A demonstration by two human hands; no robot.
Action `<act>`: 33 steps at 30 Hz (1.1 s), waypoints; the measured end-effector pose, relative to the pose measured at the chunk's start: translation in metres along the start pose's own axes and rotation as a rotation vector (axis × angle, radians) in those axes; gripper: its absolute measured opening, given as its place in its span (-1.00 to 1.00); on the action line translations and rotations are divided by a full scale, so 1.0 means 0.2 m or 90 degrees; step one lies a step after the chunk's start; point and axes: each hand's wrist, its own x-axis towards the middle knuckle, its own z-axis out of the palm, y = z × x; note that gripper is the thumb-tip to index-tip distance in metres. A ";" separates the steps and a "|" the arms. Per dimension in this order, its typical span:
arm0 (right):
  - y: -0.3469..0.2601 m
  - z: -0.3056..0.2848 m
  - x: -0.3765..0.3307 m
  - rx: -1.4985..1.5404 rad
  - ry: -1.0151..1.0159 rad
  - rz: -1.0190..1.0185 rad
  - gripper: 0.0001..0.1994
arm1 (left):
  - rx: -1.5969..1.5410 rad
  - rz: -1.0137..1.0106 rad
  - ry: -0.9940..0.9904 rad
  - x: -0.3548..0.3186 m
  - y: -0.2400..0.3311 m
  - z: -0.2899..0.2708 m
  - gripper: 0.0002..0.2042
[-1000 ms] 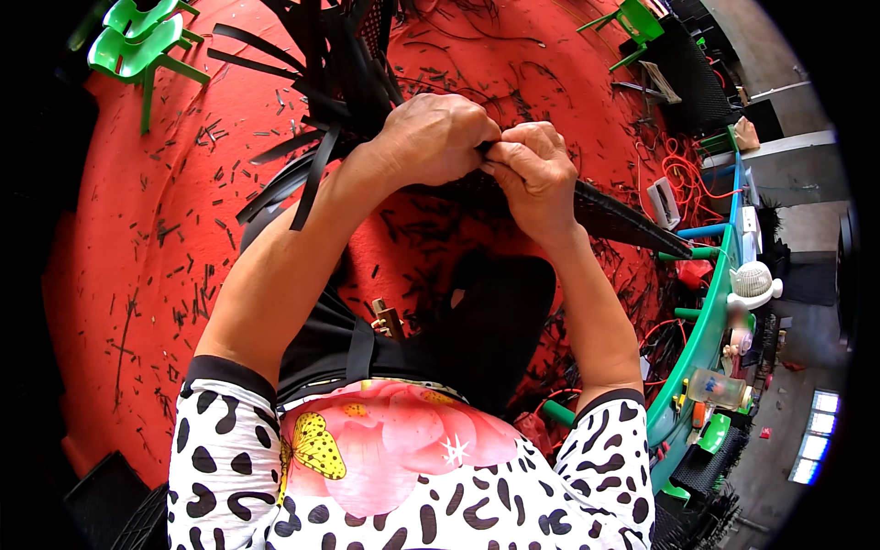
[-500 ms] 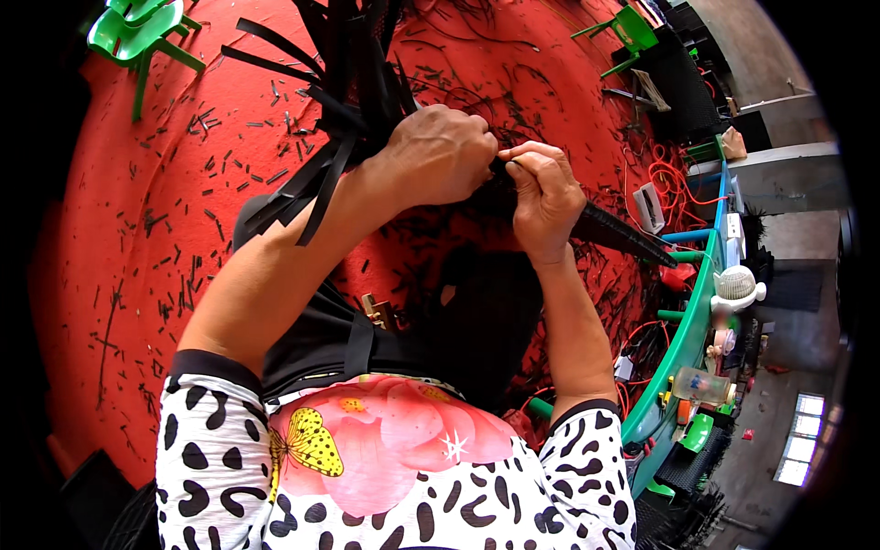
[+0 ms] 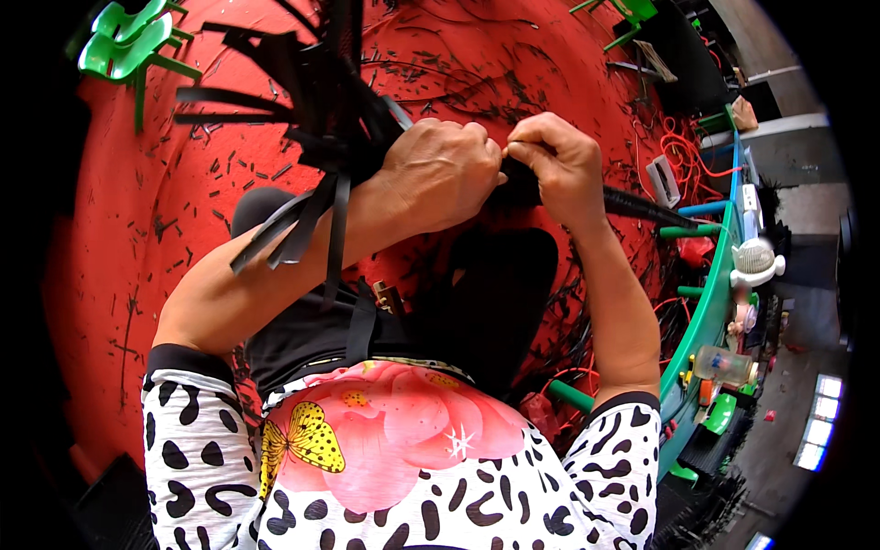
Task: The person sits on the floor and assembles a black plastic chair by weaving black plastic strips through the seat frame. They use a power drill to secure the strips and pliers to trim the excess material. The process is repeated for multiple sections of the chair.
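My left hand is closed around a bundle of flat black strips that fan out up and to the left, with several ends hanging down over my forearm. My right hand sits right beside it, fingers pinched on the same black bundle where the two hands meet. A dark tapered length of the strips sticks out to the right past my right hand. Both hands are held above my lap, over the red floor.
Black offcuts litter the red floor. Green plastic stools stand at the top left and top right. A green table edge runs down the right side, with a white fan, a clear bottle and orange cable nearby.
Both hands have stayed together on the bundle, working at the join. The fanned strips have shifted slightly to the left as the view moved.
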 end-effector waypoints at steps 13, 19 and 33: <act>0.04 -0.10 0.11 -0.011 -0.169 0.149 -0.89 | -0.005 -0.004 0.079 0.01 0.08 -0.02 -0.70; 0.07 -0.09 0.16 0.002 -0.209 0.274 -0.94 | -0.006 0.051 0.090 0.01 0.06 -0.01 -0.72; 0.05 -0.08 0.07 -0.014 -0.186 0.217 -0.93 | -0.024 -0.001 0.128 0.00 0.16 0.00 -0.84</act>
